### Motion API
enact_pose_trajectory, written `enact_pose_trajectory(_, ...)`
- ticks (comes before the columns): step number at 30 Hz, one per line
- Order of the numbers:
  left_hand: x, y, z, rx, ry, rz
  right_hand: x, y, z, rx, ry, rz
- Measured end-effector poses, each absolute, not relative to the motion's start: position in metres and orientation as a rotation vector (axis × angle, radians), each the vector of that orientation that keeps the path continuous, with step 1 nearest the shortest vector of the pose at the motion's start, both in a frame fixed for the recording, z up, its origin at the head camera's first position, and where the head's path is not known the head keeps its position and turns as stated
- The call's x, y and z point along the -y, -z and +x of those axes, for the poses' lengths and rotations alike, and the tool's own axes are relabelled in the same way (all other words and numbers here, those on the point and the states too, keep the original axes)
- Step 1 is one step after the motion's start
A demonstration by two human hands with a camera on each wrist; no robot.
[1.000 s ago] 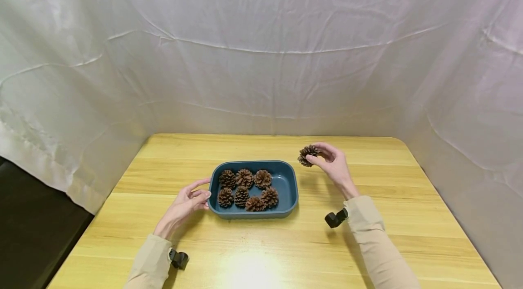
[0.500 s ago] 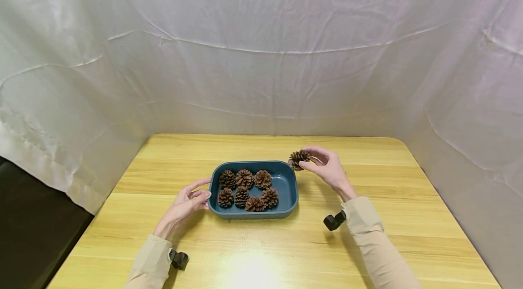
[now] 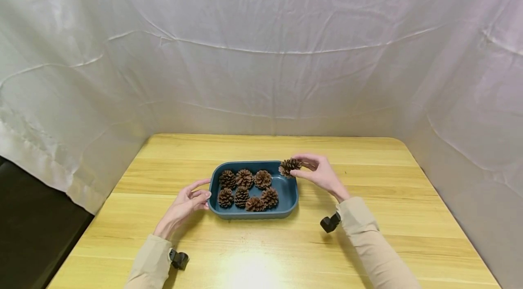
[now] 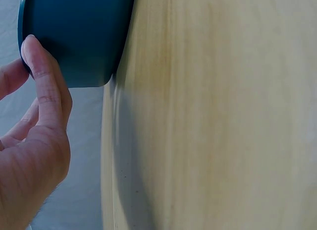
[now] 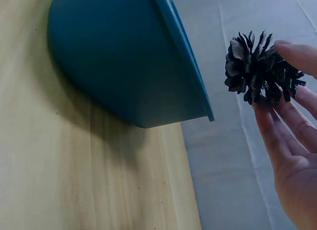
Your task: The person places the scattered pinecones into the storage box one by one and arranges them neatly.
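Observation:
A dark teal tray (image 3: 291, 198) sits mid-table with several brown pine cones (image 3: 245, 188) in it. My right hand (image 3: 316, 173) pinches one more pine cone (image 3: 288, 166) between thumb and fingers, just above the tray's far right corner. The right wrist view shows that cone (image 5: 257, 69) held clear of the tray's rim (image 5: 183, 56). My left hand (image 3: 185, 202) rests on the table with straight fingers touching the tray's left wall; the left wrist view shows a fingertip (image 4: 37, 56) against the tray (image 4: 79, 31).
The wooden table (image 3: 367, 243) is bare around the tray. White cloth (image 3: 261, 52) hangs behind and at both sides. A dark drop lies past the table's left edge (image 3: 102, 207). Small black cameras sit at both wrists.
My right hand has carried the pine cone leftward and a little nearer, from over the table right of the tray to above the tray's far right corner. The left hand has stayed put.

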State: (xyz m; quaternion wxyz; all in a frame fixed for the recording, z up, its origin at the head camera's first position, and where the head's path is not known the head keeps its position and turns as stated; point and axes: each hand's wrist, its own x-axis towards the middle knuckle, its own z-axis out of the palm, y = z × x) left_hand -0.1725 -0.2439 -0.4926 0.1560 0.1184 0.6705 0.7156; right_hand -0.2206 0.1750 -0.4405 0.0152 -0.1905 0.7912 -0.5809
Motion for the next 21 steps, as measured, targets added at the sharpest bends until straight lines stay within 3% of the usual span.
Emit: enact_pose_trajectory(21, 0.243, 0.492, -0.172, -1.92, -2.056, 0.333, -0.162, 0.448, -0.223, -2.721, 1.51, -0.672)
